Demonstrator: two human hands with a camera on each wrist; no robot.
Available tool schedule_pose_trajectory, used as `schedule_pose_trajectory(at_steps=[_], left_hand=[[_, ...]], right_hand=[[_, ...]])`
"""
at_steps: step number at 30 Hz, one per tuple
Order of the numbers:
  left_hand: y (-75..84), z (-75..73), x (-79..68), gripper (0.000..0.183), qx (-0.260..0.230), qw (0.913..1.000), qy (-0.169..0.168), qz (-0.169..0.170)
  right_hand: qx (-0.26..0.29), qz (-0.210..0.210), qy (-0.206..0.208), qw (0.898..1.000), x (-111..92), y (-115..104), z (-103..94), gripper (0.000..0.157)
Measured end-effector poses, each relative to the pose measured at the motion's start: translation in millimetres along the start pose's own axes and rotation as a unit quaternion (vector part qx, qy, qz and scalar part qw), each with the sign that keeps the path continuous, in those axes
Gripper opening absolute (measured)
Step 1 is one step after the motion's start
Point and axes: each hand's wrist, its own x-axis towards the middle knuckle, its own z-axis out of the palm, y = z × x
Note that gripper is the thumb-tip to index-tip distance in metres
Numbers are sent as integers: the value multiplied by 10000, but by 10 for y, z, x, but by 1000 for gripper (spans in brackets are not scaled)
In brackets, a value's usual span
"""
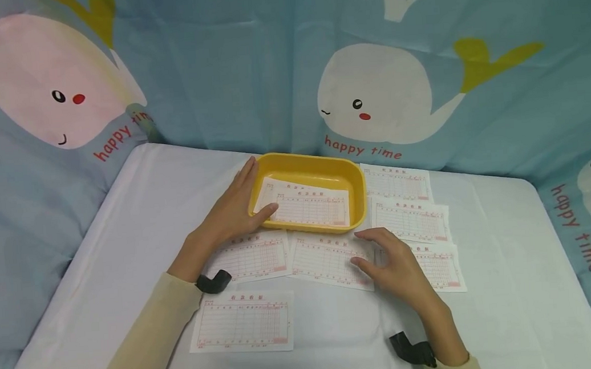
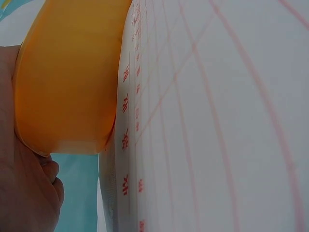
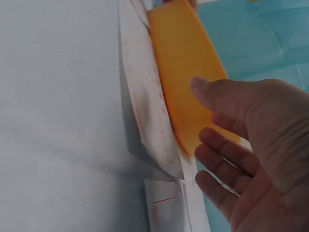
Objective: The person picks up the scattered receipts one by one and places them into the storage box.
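Note:
A yellow plastic basin [image 1: 310,169] stands near the back edge of the table, with printed paper receipt slips [image 1: 310,211] lying in it. My left hand [image 1: 232,209] holds its left end, the thumb over the front rim and the fingers along the outer side. Close to the basin's front right corner, my right hand [image 1: 396,266] hovers with thumb and forefinger apart, holding nothing. Beneath that hand's fingertips lies another receipt slip [image 1: 326,262], in front of the basin. In the right wrist view, the yellow basin wall [image 3: 186,63] shows behind the right thumb.
More slips lie left of centre [image 1: 254,256] and nearer the front [image 1: 242,324]. At the right, several overlap in a column, including an upper slip [image 1: 398,180] and a middle slip [image 1: 413,219]. A blue printed curtain [image 1: 236,68] hangs behind the white-covered table [image 1: 505,238].

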Motion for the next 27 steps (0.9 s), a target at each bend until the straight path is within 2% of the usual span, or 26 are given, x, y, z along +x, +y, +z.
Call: schedule_pose_trajectory(at_steps=[8,20,27], left_hand=[[2,-8,-1,105,-29,10000,-5,-26],[-18,11,-9,106,-19,10000,28,25],[-19,9,-11,106,-34,10000,54,35]], right_hand=[[-301,310,-387,9983,-37,6,65,69],[-741,303,-314,9963,-103,43,117,73],[-732,346,-278,9963,-123,22,107,71]])
